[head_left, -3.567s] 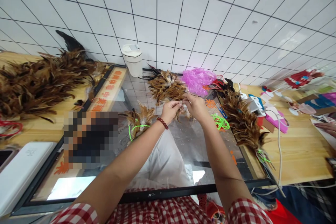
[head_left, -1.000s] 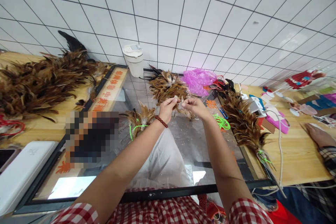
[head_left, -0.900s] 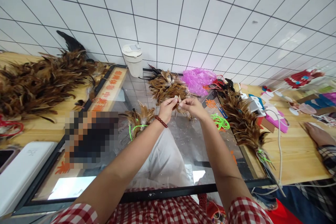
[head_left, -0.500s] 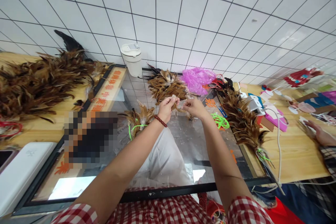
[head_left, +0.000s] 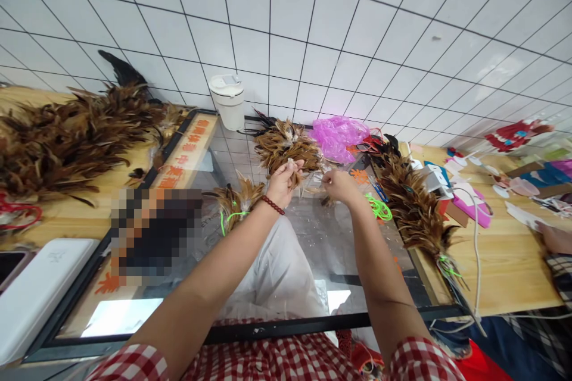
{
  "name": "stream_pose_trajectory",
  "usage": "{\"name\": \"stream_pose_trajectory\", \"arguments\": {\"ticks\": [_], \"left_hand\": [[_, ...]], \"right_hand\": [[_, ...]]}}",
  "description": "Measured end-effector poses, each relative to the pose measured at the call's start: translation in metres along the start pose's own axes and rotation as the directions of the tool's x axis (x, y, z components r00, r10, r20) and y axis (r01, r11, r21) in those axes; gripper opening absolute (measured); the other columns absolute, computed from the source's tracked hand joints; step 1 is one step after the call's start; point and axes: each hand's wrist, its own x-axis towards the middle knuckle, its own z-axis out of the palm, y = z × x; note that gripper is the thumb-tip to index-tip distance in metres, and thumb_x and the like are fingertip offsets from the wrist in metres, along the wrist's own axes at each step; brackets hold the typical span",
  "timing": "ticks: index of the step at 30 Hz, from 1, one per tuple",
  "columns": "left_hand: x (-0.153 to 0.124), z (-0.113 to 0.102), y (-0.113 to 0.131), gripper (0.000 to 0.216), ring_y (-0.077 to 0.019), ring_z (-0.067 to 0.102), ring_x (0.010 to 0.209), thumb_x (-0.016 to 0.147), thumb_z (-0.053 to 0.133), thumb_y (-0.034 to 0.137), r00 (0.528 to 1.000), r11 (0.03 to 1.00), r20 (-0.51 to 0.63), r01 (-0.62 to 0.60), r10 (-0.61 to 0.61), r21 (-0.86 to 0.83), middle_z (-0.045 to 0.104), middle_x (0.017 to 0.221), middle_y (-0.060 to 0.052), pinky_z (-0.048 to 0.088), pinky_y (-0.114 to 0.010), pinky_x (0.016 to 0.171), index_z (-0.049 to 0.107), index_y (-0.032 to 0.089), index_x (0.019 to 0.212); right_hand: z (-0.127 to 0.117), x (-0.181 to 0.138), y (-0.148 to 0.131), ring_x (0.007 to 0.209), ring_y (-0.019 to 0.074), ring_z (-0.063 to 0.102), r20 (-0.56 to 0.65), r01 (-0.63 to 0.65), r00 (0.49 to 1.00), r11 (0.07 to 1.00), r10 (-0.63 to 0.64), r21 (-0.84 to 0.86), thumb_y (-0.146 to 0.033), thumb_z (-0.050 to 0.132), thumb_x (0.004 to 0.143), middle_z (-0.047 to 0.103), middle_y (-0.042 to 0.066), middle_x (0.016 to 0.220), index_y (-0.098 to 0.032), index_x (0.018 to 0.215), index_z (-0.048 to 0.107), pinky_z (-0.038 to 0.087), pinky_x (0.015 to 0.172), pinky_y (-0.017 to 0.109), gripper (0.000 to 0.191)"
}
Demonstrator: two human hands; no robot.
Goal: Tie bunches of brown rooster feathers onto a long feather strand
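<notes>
My left hand [head_left: 282, 183], with a dark red bead bracelet on the wrist, is closed on a small brown feather [head_left: 295, 179] over the glass tabletop [head_left: 339, 250]. To its right, and apart from it, my right hand [head_left: 340, 186] has its fingers pinched together; what they hold is too small to make out. Just behind both hands lies a bundle of brown feathers [head_left: 286, 146]. A smaller feather bunch tied with green cord [head_left: 236, 199] lies left of my left wrist. Small loose feathers [head_left: 328, 199] lie below my right fingertips.
Large brown feather strands [head_left: 67, 143] cover the left bench, and another strand [head_left: 411, 208] runs along the right edge. A white lidded cup [head_left: 229, 101], pink plastic bag [head_left: 339, 137] and green cord coil [head_left: 379, 207] surround the work spot. A co-worker's hand [head_left: 554, 238] shows far right.
My hands, close together before, have moved apart, the right one going slightly right. My left fingers have turned more upward around the feather. The co-worker's hand has moved slightly.
</notes>
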Motion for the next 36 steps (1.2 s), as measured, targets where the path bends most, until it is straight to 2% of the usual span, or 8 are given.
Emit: {"name": "stream_pose_trajectory", "arguments": {"ticks": [4, 7, 13, 21, 25, 29, 33, 36], "left_hand": [[-0.002, 0.0, 0.006, 0.018, -0.016, 0.063, 0.105, 0.072, 0.075, 0.028, 0.99, 0.995, 0.117, 0.091, -0.085, -0.051, 0.07, 0.109, -0.007, 0.051, -0.029, 0.087, 0.064, 0.016, 0.078], [-0.003, 0.001, 0.008, 0.017, -0.0162, 0.062, 0.105, 0.073, 0.074, 0.029, 0.987, 0.996, 0.141, 0.081, -0.076, -0.031, 0.069, 0.109, -0.008, 0.05, -0.028, 0.086, 0.064, 0.016, 0.077], [-0.006, 0.002, 0.008, 0.022, -0.0101, 0.06, 0.069, 0.074, 0.074, 0.032, 0.984, 0.993, 0.156, 0.098, -0.088, -0.063, 0.056, 0.066, 0.002, 0.052, -0.026, 0.072, 0.057, 0.017, 0.072], [-0.004, 0.0, 0.013, 0.022, 0.0015, 0.028, 0.039, 0.076, 0.072, 0.026, 0.972, 0.982, 0.189, 0.162, -0.141, -0.098, 0.046, 0.061, 0.006, 0.022, -0.011, 0.036, 0.054, 0.013, 0.074], [-0.005, -0.001, 0.012, 0.024, 0.0018, 0.027, 0.039, 0.075, 0.073, 0.027, 0.967, 0.983, 0.191, 0.179, -0.167, -0.046, 0.046, 0.06, 0.006, 0.02, -0.01, 0.036, 0.054, 0.013, 0.075], [-0.007, 0.0, 0.008, 0.024, -0.0015, 0.044, 0.045, 0.073, 0.075, 0.026, 0.942, 0.964, 0.205, 0.263, -0.266, 0.044, 0.055, 0.065, 0.001, 0.03, -0.011, 0.038, 0.055, 0.012, 0.075], [-0.008, 0.002, 0.003, 0.018, -0.0127, 0.065, 0.07, 0.073, 0.074, 0.02, 0.908, 0.936, 0.23, 0.349, -0.35, 0.044, 0.066, 0.078, -0.005, 0.052, -0.022, 0.059, 0.058, 0.012, 0.076], [-0.007, 0.0, 0.0, 0.014, -0.0092, 0.062, 0.064, 0.073, 0.073, 0.014, 0.914, 0.939, 0.251, 0.34, -0.318, -0.047, 0.064, 0.071, 0.0, 0.052, -0.022, 0.064, 0.06, 0.012, 0.077]], "right_hand": [[0.0, 0.0, -0.01, 0.078, 0.0156, 0.061, -0.055, 0.214, 0.977, 0.911, -0.208, 0.352, -0.017, 0.061, 0.073, 0.066, 0.011, 0.109, -0.014, 0.112, 0.065, 0.047, 0.073, 0.027, 0.039], [0.006, 0.002, -0.025, 0.075, 0.0144, 0.059, -0.068, 0.293, 0.951, 0.815, -0.301, 0.499, -0.025, 0.057, 0.079, 0.069, 0.006, 0.094, -0.014, 0.098, 0.069, 0.046, 0.07, 0.025, 0.025], [-0.005, -0.001, -0.008, 0.07, 0.018, 0.061, 0.0, -0.003, 1.0, 0.998, 0.003, 0.069, -0.019, 0.057, 0.076, 0.069, 0.006, 0.07, -0.018, 0.076, 0.073, 0.038, 0.063, 0.026, 0.017], [0.019, 0.004, -0.019, 0.081, 0.0179, 0.06, 0.054, 0.157, 0.986, 0.986, -0.16, 0.053, -0.022, 0.059, 0.078, 0.068, 0.007, 0.091, -0.02, 0.096, 0.071, 0.041, 0.07, 0.027, 0.022], [0.022, 0.012, -0.008, 0.078, 0.0168, 0.058, -0.19, 0.184, 0.973, 0.943, -0.134, 0.276, -0.013, 0.054, 0.078, 0.065, 0.005, 0.08, -0.017, 0.077, 0.068, 0.042, 0.074, 0.028, 0.015], [0.009, 0.015, 0.007, 0.075, 0.0161, 0.055, -0.534, 0.363, 0.845, 0.746, -0.011, 0.559, -0.026, 0.061, 0.081, 0.06, 0.002, 0.076, -0.019, 0.077, 0.066, 0.043, 0.072, 0.03, 0.01], [0.001, 0.007, -0.004, 0.082, 0.0167, 0.052, -0.56, 0.533, 0.809, 0.629, -0.181, 0.566, -0.033, 0.066, 0.081, 0.055, 0.002, 0.08, -0.021, 0.077, 0.07, 0.044, 0.076, 0.031, 0.013], [0.001, 0.002, -0.015, 0.082, 0.0161, 0.05, -0.47, 0.596, 0.797, 0.623, -0.38, 0.506, -0.034, 0.065, 0.083, 0.051, 0.002, 0.081, -0.023, 0.078, 0.074, 0.043, 0.076, 0.032, 0.015]]}}
